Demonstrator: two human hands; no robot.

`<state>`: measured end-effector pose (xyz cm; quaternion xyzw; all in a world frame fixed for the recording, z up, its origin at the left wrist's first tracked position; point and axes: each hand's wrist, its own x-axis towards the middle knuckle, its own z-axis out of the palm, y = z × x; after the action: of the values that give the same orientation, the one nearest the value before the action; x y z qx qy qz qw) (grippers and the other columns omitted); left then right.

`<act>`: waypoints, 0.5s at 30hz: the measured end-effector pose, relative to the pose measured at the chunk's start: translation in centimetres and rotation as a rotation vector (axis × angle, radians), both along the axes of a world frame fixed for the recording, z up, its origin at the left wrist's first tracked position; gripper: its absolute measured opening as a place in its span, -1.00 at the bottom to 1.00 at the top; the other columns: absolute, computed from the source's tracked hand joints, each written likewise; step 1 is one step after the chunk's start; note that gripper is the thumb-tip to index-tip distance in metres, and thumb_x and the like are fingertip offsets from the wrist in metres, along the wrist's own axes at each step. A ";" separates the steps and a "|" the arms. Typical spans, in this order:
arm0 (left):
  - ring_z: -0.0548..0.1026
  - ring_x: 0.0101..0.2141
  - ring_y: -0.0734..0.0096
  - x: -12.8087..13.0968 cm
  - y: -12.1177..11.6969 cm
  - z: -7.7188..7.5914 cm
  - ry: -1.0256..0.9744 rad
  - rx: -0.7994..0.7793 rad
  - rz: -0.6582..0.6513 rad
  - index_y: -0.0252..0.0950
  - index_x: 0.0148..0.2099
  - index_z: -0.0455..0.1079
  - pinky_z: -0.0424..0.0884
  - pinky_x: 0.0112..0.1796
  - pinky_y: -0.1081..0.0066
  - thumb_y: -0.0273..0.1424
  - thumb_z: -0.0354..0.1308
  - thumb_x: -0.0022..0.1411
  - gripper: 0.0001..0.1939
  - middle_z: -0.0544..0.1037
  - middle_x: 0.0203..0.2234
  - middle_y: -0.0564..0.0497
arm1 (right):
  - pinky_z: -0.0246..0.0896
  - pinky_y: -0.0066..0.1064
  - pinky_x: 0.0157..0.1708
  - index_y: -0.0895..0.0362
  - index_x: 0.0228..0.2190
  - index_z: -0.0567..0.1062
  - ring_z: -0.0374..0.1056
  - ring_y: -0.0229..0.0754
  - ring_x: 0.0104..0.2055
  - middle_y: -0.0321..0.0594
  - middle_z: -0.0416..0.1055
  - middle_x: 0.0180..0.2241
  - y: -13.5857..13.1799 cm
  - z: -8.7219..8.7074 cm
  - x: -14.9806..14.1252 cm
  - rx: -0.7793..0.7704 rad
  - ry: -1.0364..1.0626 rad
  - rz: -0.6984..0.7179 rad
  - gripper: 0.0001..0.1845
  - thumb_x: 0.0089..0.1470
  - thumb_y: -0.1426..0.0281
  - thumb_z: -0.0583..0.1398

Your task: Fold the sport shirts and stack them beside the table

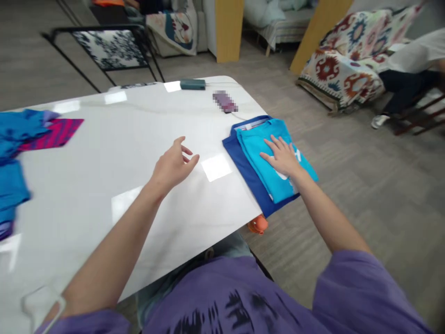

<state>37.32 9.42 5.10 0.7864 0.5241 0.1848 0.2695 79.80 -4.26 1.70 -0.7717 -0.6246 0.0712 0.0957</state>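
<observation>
My right hand [281, 157] lies flat with spread fingers on a folded bright-blue shirt [255, 148]. Beneath that shirt is a darker blue folded garment [239, 160], with a pale collar area showing at its far end. The stack rests at the right edge of the white table [187, 222] and partly overhangs it. Above the middle of the table, my left hand [175, 163] is held with its fingers loosely curved and apart, nothing in it.
Rumpled blue clothing [14, 139] and a pink-striped cloth [55, 134] lie at the left. A dark green case [193, 84] and a blurred-out phone-like object [225, 101] sit at the far side. Something orange [257, 224] hangs below the near edge. A person [413, 60] sits at far right.
</observation>
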 end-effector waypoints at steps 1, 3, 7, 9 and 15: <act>0.74 -0.07 0.10 -2.5 -0.5 0.3 0.003 0.007 0.041 -0.14 0.63 0.13 0.60 0.02 0.11 0.00 0.32 0.45 -0.12 0.71 0.16 -0.11 | -0.25 0.69 0.56 -0.01 0.61 0.30 -0.10 0.52 0.71 0.05 0.03 0.67 -0.1 -0.1 0.2 0.020 0.012 0.006 -0.03 0.44 -0.27 0.07; 0.73 -0.07 0.16 -7.7 -1.7 0.8 0.007 0.028 0.138 -0.14 0.60 0.18 0.59 -0.03 0.16 -0.01 0.30 0.49 -0.20 0.70 0.17 -0.09 | -0.36 0.78 0.54 -0.08 0.55 0.42 -0.04 0.68 0.66 0.12 0.13 0.62 0.4 -0.2 0.6 0.093 0.019 0.021 0.07 0.29 -0.41 0.13; 0.70 -0.01 0.20 -18.7 -4.2 0.5 0.110 0.109 0.385 -0.15 0.45 0.36 0.57 -0.03 0.20 -0.08 0.25 0.56 -0.44 0.65 0.21 -0.11 | -0.30 0.78 0.56 -0.48 0.53 0.36 0.14 0.66 0.58 0.01 0.29 0.54 4.5 -0.3 -1.5 0.296 0.064 0.113 0.02 0.17 -0.51 0.06; 0.68 0.06 0.15 -24.2 -5.5 0.2 0.204 0.139 0.502 -0.19 0.39 0.41 0.56 0.03 0.18 -0.11 0.24 0.58 -0.52 0.62 0.23 -0.15 | -0.14 0.75 0.53 -0.64 0.47 0.38 0.29 0.63 0.49 0.03 0.45 0.43 6.9 0.0 -5.5 0.283 0.102 0.258 -0.11 0.18 -0.46 0.09; 0.58 0.21 -0.01 -36.6 -6.4 -0.7 0.286 0.143 0.717 -0.25 0.36 0.44 0.50 0.21 0.10 -0.24 0.21 0.59 -0.60 0.54 0.27 -0.27 | 0.14 0.65 0.43 -0.52 0.34 0.56 0.58 0.46 0.28 -0.08 0.65 0.24 12.6 1.3 -25.4 0.051 0.113 0.847 -0.42 0.41 -0.24 0.17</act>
<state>0.69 3.01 4.43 0.5881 0.7836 0.1918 0.0568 54.37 8.34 2.96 -0.4393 -0.8818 0.1308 0.1111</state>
